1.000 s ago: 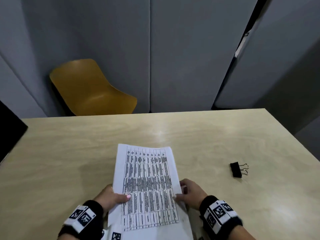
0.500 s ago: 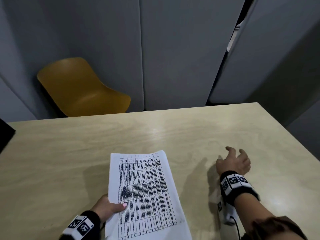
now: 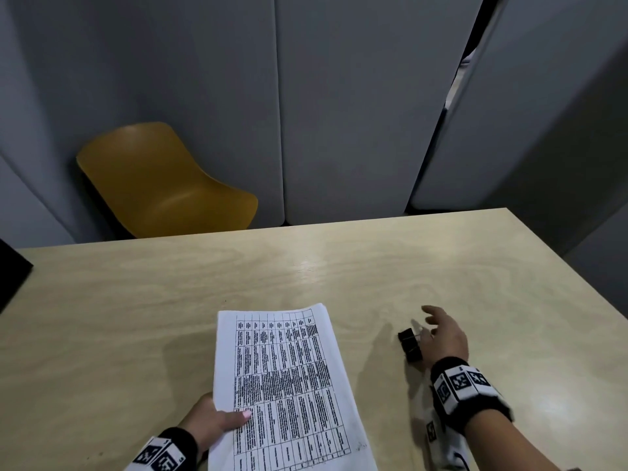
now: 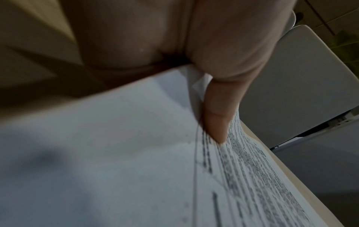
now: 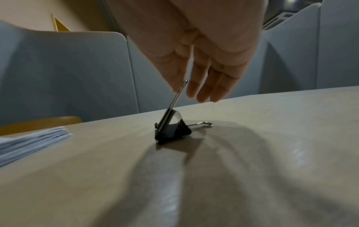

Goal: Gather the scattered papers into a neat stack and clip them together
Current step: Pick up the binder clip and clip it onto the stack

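Observation:
A stack of white papers [image 3: 282, 385] with a printed table on top lies on the wooden table [image 3: 136, 317] in front of me. My left hand [image 3: 210, 423] grips its left edge, thumb [image 4: 217, 115] on the top sheet and fingers hidden beneath. A black binder clip [image 3: 409, 345] sits to the right of the stack. My right hand [image 3: 445, 338] is over it. In the right wrist view the clip [image 5: 172, 132] has one wire handle raised between the thumb and forefinger of that hand [image 5: 188, 86], while the other handle lies flat. The paper stack [image 5: 29, 141] shows at the left.
A yellow chair [image 3: 159, 185] stands behind the table's far edge, against grey padded panels. A dark object [image 3: 10, 273] juts in at the table's left edge. The table's right edge runs diagonally near my right arm.
My right hand left the stack's right edge, reached right to the binder clip, and now lifts one of its handles. The clip has shifted nearer the stack. My left hand stays on the papers.

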